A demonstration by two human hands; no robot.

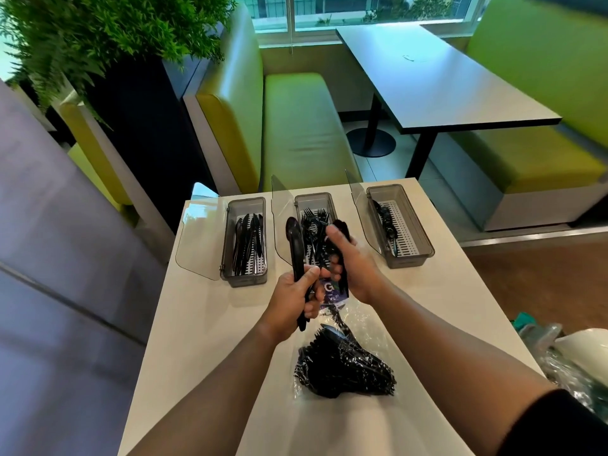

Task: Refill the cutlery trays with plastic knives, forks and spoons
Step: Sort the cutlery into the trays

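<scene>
**Splitting a spoon pack over the trays**

Person is standing at white counter [197, 324], both hands raised just short of middle tray [314, 196].

- Left hand [296, 297] is clamping a fistful of spoons [294, 245], bowls up and handles down through the fist. Probably squaring them so they drop in as one stack.
- Right hand [352, 264] is gripping a wrapped bundle [342, 227], with clear film and a purple label [334, 291] trailing below. It looks like the hands are pulling the pack apart.
- All three lids are standing open to the left of their trays, ready for loading.
- Left tray [245, 202] is holding knives [246, 245] and middle tray is holding forks [312, 218]. Right tray [421, 251] is carrying only a few pieces [386, 222], seemingly spoons, so it is the likely target.
- Spare bag [345, 370] of black cutlery is lying on the counter near the person, within reach.

Hard to make out:
- The kind of cutlery in the right-hand bundle, since the fingers are covering it.
- The contents of the spare bag, which are a dark tangle.
- The crumpled plastic and a white object [572, 343], cut off at the right edge.
</scene>
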